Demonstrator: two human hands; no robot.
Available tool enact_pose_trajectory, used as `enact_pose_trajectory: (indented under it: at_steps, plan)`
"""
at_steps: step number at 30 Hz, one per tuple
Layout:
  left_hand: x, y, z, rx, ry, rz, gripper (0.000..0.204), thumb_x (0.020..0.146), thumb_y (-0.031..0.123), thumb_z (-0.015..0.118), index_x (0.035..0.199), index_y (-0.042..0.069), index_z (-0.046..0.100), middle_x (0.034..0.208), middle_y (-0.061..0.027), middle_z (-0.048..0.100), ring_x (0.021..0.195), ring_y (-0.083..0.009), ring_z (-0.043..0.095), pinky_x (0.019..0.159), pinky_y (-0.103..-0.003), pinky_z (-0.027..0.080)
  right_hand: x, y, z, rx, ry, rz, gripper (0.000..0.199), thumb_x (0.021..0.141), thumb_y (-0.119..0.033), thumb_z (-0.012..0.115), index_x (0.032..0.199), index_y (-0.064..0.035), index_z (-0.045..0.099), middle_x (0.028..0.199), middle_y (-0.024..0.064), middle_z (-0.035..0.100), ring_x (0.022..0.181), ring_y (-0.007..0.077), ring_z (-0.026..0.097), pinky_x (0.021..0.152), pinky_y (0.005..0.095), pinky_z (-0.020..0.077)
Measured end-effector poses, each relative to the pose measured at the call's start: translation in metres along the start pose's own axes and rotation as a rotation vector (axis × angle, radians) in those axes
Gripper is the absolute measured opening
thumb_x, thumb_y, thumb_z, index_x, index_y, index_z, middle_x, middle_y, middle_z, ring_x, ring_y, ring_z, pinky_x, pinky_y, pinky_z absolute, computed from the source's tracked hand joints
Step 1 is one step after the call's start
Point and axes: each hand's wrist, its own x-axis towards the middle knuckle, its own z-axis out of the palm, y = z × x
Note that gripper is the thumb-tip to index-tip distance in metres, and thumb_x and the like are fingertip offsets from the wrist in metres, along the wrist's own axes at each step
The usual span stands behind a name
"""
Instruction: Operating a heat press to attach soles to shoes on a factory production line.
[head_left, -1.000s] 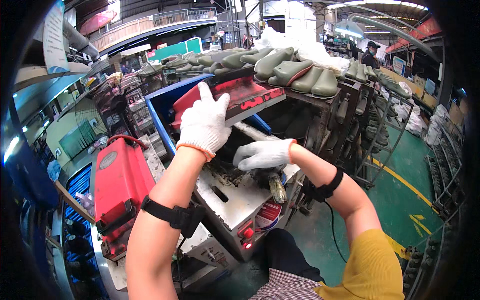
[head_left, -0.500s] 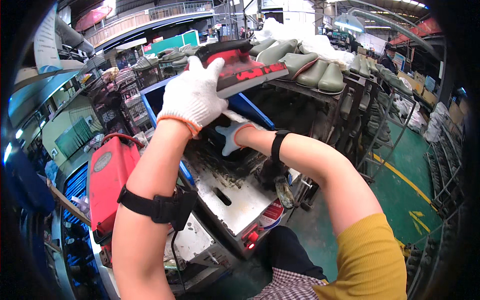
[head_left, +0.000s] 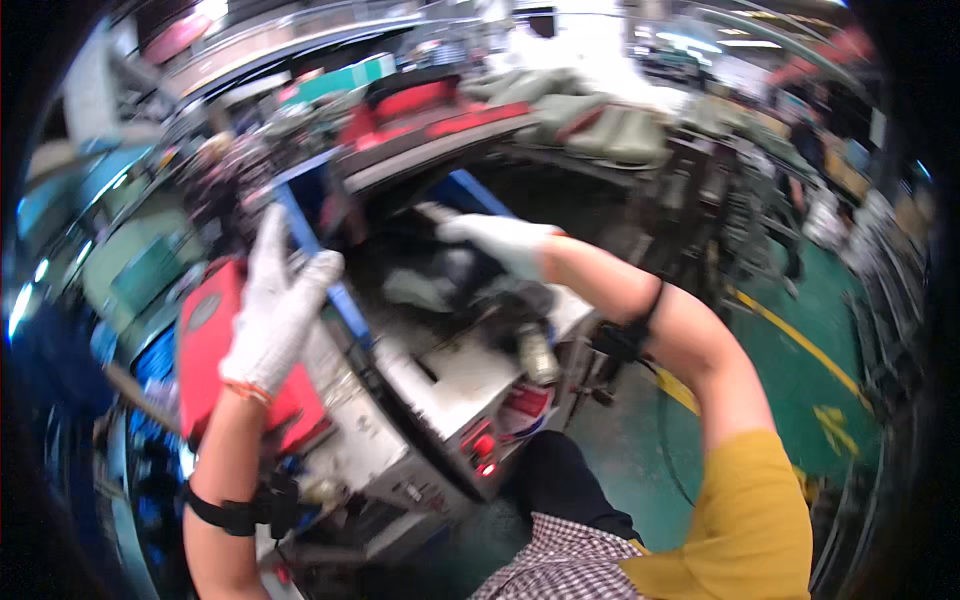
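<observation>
Head view: left hand (head_left: pixel 272 320) spread wide near red housing (head_left: pixel 207 350); right hand (head_left: pixel 505 243), grip unclear, beside dark object (head_left: pixel 450 281).

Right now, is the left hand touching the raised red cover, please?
Apart: the head view shows a clear gap between the left hand and the raised red cover.

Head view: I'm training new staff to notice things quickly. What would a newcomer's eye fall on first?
Probably the white-gloved hands: the left hand, fingers spread, before the red housing at left, and the right hand over the dark, blurred middle of the machine. Then the red cover at its far side, with olive-green shoes to the right. A glowing red light marks its near front.
</observation>
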Motion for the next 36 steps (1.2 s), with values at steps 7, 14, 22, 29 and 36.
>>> enact_pose_trajectory:
  at_steps: [7,14,22,29,36]
  plan:
    - [-0.175,0.042,-0.043,-0.246,-0.275,-0.389,0.052,0.104,0.032,0.069,0.144,0.004,0.052,0.137,-0.006,0.06,0.121,-0.018,0.058,0.105,-0.037,0.047,-0.116,0.019,0.115,0.362,-0.389,-0.427,0.073,0.102,-0.024,0.055,0.166,-0.0004,0.029,0.16,0.0229,0.05,0.142,0.0298,0.057,0.122,0.0417,0.0433]
    - [-0.309,0.056,-0.059,-1.288,0.754,-0.441,0.021,0.096,0.017,0.072,0.114,0.006,0.071,0.111,-0.0021,0.072,0.106,-0.012,0.067,0.099,-0.033,0.051,-0.154,0.053,0.293,-0.163,-0.552,-0.66,0.083,0.099,-0.031,0.056,0.166,0.0068,0.025,0.168,0.0209,0.039,0.153,0.0304,0.043,0.127,0.0406,0.0292]
    - [-0.456,0.014,-0.199,-0.869,1.322,-0.596,0.036,0.099,0.027,0.055,0.126,0.005,0.064,0.122,-0.0111,0.072,0.11,-0.025,0.072,0.105,-0.047,0.057,-0.112,0.091,0.33,-0.547,-0.066,-1.271,0.041,0.098,-0.011,0.059,0.137,0.0012,0.064,0.142,0.0192,0.063,0.147,0.041,0.045,0.124,0.0515,0.0298]
    - [-0.5,-0.131,-0.326,-0.759,1.416,-1.107,0.025,0.089,0.041,0.067,0.099,0.018,0.067,0.099,-0.0048,0.07,0.096,-0.0276,0.069,0.09,-0.059,0.055,-0.054,0.145,0.236,-0.701,0.364,-1.2,0.032,0.109,-0.005,0.048,0.135,0.0066,0.063,0.145,0.0215,0.06,0.144,0.0359,0.05,0.121,0.0478,0.0364]
    - [-0.643,-0.235,-0.422,-0.388,1.062,-0.762,0.056,0.11,0.04,0.05,0.149,0.0,0.059,0.149,-0.0108,0.06,0.134,-0.0247,0.056,0.119,-0.037,0.039,-0.036,0.152,0.255,-0.696,0.227,-1.215,0.045,0.085,-0.006,0.074,0.129,-0.0015,0.068,0.123,0.0172,0.067,0.132,0.0376,0.056,0.116,0.0518,0.0439]
